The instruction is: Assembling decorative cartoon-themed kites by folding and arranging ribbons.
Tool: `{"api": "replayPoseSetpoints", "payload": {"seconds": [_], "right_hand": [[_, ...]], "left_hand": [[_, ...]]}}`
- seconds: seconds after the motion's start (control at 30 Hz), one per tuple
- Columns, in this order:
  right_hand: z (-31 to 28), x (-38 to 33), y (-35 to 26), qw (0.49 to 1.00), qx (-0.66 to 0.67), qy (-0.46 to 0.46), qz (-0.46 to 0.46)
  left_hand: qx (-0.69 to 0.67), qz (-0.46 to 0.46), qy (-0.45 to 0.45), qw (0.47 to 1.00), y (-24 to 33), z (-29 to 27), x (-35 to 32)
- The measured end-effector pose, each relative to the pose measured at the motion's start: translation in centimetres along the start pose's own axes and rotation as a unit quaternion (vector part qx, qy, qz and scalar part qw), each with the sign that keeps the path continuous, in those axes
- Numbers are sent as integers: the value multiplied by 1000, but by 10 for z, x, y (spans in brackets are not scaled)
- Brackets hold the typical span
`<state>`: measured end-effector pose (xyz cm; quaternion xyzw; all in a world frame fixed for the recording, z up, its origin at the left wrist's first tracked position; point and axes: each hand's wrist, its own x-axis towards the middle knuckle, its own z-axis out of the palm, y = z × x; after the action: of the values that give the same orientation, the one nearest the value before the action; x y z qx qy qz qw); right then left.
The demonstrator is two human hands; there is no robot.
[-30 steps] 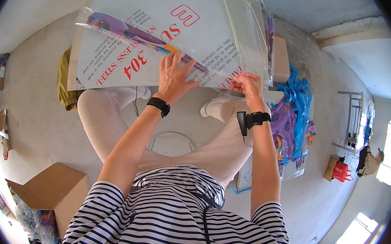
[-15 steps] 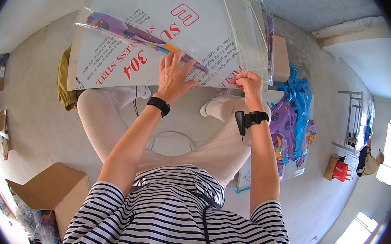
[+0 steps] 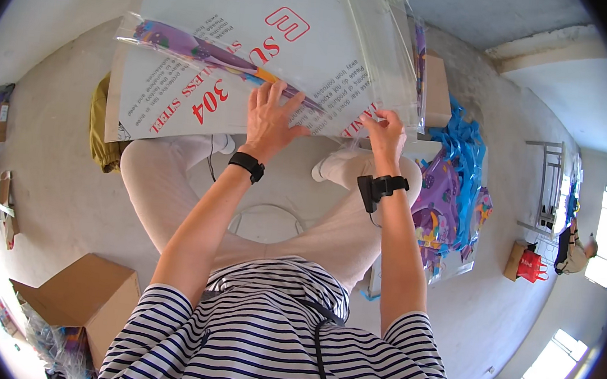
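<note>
From my remote seat, I see the right hand (image 3: 387, 135) at the near edge of the white board (image 3: 230, 122), thumb and finger together; whether they pinch clear film (image 3: 128, 27), I cannot tell. The left hand (image 3: 270, 119), spread without grasping, rests on the near end of the purple packet (image 3: 200, 50), which slants toward far left. I expect it light, soft, slippery; its thicker far end gives better hold.

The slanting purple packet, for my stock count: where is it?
The packet lies upper left in the head view, on the white board, the left hand at its lower edge.
</note>
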<state>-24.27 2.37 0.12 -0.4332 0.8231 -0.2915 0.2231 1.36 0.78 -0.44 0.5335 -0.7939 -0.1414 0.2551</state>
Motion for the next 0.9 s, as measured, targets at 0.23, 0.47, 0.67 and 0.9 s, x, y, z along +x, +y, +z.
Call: {"api": "replayPoseSetpoints", "payload": {"seconds": [0.23, 0.47, 0.67, 0.9], "right_hand": [[11, -3, -21, 967, -139, -6, -213], [41, -24, -63, 955, -113, -189, -199], [62, -48, -88, 936, -185, -274, -121], [74, -61, -97, 925, -183, -316, -106]], "left_hand": [[1, 1, -2, 1000, -2, -3, -1], [-12, 27, -18, 999, -8, -16, -19], [-3, 17, -43, 999, -10, -35, -37], [-66, 9, 12, 998, -14, -62, -60]]}}
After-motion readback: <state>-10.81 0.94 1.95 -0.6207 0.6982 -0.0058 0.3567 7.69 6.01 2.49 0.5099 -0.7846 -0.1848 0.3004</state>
